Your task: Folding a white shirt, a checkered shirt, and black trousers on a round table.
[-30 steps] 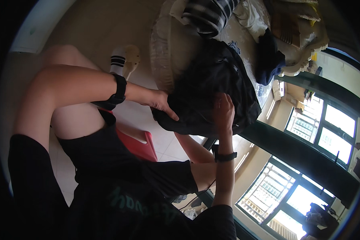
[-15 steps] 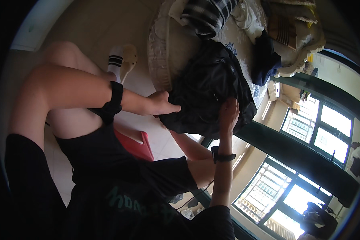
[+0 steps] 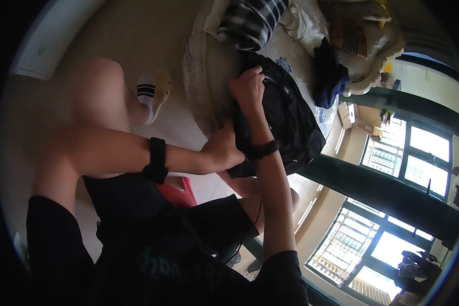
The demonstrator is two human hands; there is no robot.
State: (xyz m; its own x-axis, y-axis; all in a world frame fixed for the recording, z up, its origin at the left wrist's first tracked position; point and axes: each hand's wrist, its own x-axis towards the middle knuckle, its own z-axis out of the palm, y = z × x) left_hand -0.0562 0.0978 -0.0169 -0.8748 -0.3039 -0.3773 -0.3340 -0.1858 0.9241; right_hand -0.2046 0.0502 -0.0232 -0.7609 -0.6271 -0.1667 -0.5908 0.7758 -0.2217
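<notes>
A black backpack [image 3: 290, 122] with zips lies on the cloth-covered seat in front of me. My left hand [image 3: 223, 148] is closed on its near left edge, the fingertips partly hidden by the fabric. Further up along the same side, my right hand [image 3: 249, 87] has its fingers curled in against the bag's far left edge. Whether they pinch a zip pull or only the fabric I cannot make out. Dark bands wrap both forearms, and the right forearm passes over the near part of the bag.
Beyond the backpack lie a black-and-white checked cloth [image 3: 252, 23], a white cloth [image 3: 303, 25] and a dark blue garment [image 3: 332, 76]. Between my legs is a red plastic stool [image 3: 181, 193]. My foot wears a striped sock and a cream slipper [image 3: 162, 92]. Windows stand at right.
My right hand has moved from the backpack's right side across to its far left edge. The left hand has shifted slightly right and lower, still at the bag.
</notes>
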